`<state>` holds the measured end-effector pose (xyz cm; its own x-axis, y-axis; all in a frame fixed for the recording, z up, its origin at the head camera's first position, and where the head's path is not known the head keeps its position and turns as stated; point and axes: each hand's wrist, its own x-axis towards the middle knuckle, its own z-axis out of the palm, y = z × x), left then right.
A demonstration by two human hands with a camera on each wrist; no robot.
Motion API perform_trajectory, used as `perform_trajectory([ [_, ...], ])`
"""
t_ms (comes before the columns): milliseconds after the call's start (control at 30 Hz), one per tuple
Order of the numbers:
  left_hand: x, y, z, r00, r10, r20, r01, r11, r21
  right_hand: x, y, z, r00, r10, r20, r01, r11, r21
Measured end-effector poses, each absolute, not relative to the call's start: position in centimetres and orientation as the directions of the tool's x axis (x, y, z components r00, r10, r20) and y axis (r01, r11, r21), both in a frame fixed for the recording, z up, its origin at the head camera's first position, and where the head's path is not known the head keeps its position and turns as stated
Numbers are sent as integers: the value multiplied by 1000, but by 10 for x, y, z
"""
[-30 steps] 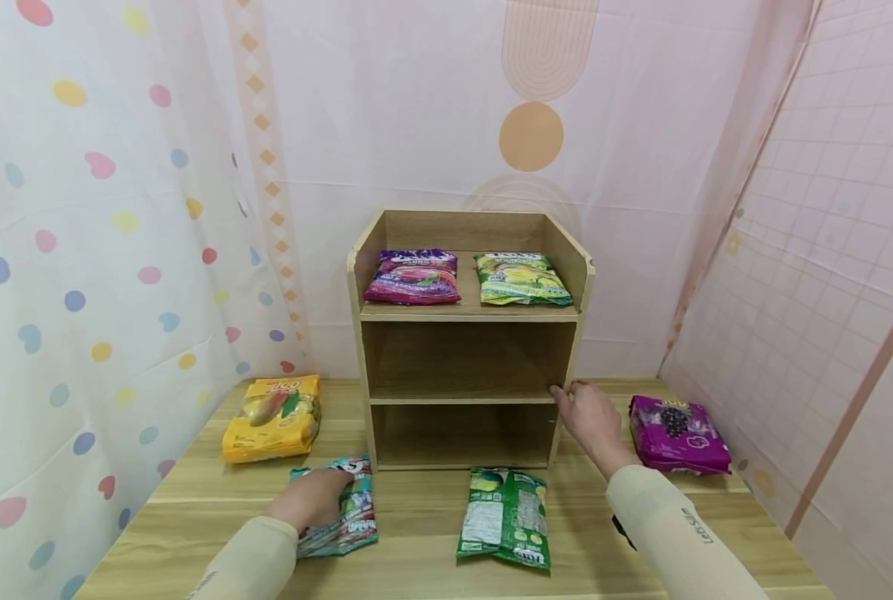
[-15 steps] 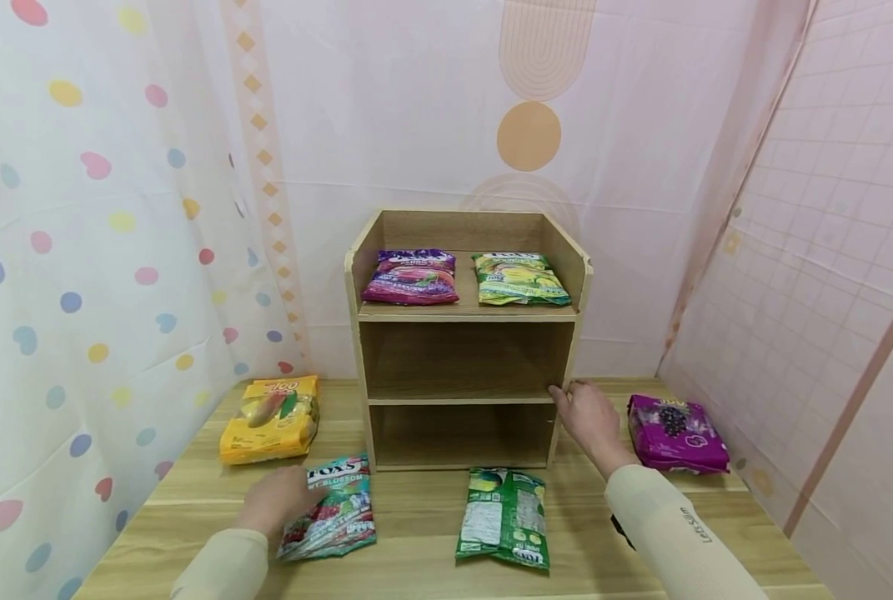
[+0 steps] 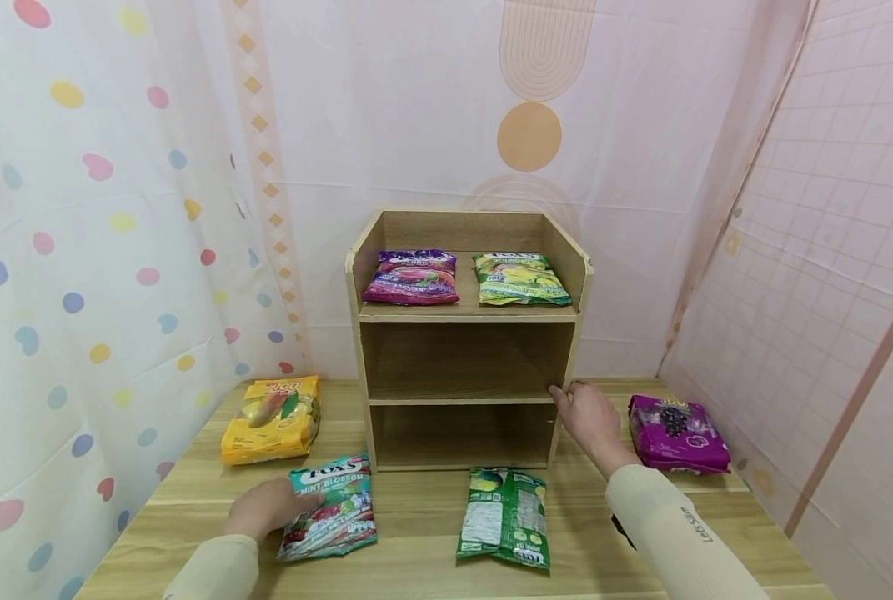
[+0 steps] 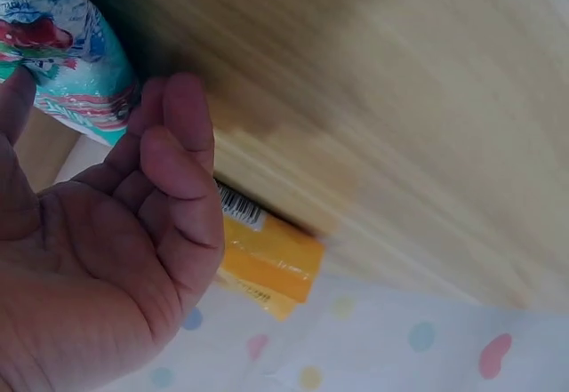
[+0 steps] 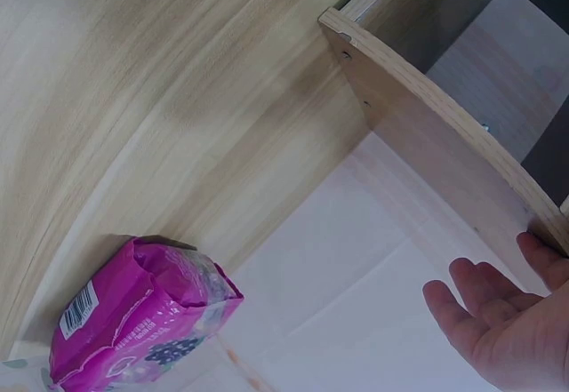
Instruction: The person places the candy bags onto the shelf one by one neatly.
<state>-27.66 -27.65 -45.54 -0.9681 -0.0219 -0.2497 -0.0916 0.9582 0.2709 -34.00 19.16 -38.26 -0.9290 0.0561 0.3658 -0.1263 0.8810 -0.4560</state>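
Observation:
My left hand (image 3: 266,507) is at the left edge of a teal bag of mint candy (image 3: 347,521) lying face up on the table. The left wrist view has the thumb on the bag's printed face (image 4: 84,68) and curled fingers at its edge. My right hand (image 3: 590,419) holds the right side panel of a small wooden shelf (image 3: 461,402), thumb hooked over the front edge at the middle board. In the right wrist view the other fingers (image 5: 467,308) lie loosely outside the panel.
A purple candy bag (image 3: 412,277) and a yellow-green one (image 3: 523,278) lie on the shelf's top. A green bag (image 3: 503,518) is back side up before the shelf. Yellow (image 3: 273,419) and purple (image 3: 677,434) packs flank it. Patterned curtains (image 3: 431,100) enclose the table.
My left hand has shifted left across the teal bag to its left edge, uncovering the printed front; the bag's left edge has also slid slightly left. My right hand has stayed at the shelf.

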Motion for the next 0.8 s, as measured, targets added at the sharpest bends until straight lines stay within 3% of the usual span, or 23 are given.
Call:
perform_trajectory([
  [200,-282,-282,-462,-967,-11,-256,-103,931,350,-339,192,-380,-934,26,357,-140,892,-429],
  [433,-285,-285,-464,-974,-25,-226,-122,895,428,-338,197,-376,-930,-39,365,-158,940,-302],
  [800,-284,-288,-467,-991,-25,-135,-99,811,577,-338,198,-375,-930,-59,364,-186,927,-325],
])
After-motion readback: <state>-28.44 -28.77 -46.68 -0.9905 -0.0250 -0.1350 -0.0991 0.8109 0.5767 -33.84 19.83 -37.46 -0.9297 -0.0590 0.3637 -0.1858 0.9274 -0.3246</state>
